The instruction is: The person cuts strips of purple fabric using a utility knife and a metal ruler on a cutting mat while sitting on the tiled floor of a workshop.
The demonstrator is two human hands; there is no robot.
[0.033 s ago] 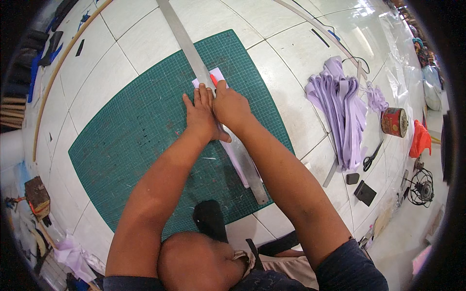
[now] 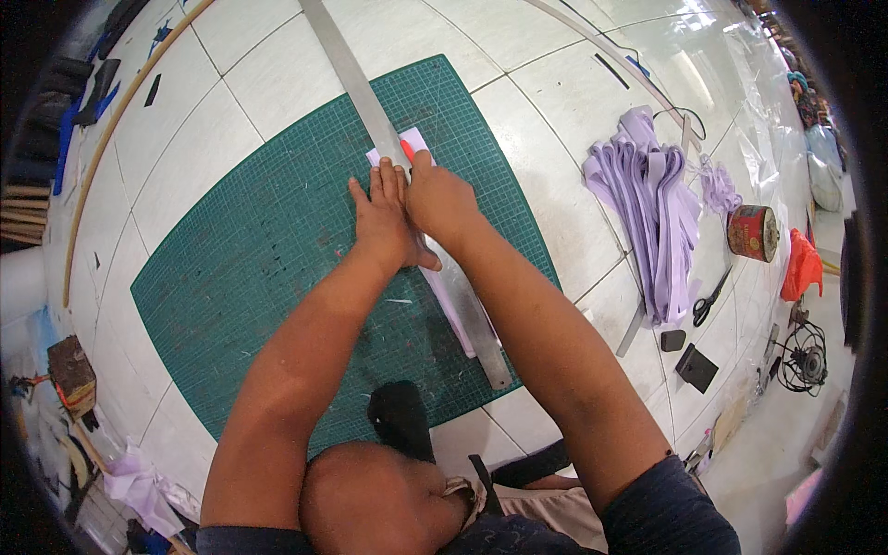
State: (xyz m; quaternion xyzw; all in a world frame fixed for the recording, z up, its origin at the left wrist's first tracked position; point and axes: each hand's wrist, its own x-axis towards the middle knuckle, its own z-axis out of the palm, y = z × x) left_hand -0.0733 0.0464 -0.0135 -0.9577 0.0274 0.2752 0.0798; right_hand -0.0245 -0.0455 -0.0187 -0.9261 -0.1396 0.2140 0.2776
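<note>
A long steel ruler (image 2: 356,85) lies slantwise across the green cutting mat (image 2: 277,240), on top of a narrow folded strip of lilac fabric (image 2: 446,310). My left hand (image 2: 384,220) presses flat on the ruler and fabric, fingers stretched out and thumb across the ruler. Right beside it, my right hand (image 2: 442,205) is closed at the ruler's right edge. A slim red tool (image 2: 406,149) sticks out past its fingers; the rest is hidden in the grip, so its exact kind does not show. The fabric's far end shows just beyond my fingertips.
A bundle of lilac strips (image 2: 652,227) lies on the white tiles to the right. Near it are a red tin (image 2: 752,232), black-handled scissors (image 2: 710,301), a red plastic bag (image 2: 802,265) and a black block (image 2: 696,368). My foot (image 2: 400,416) rests on the mat's near edge.
</note>
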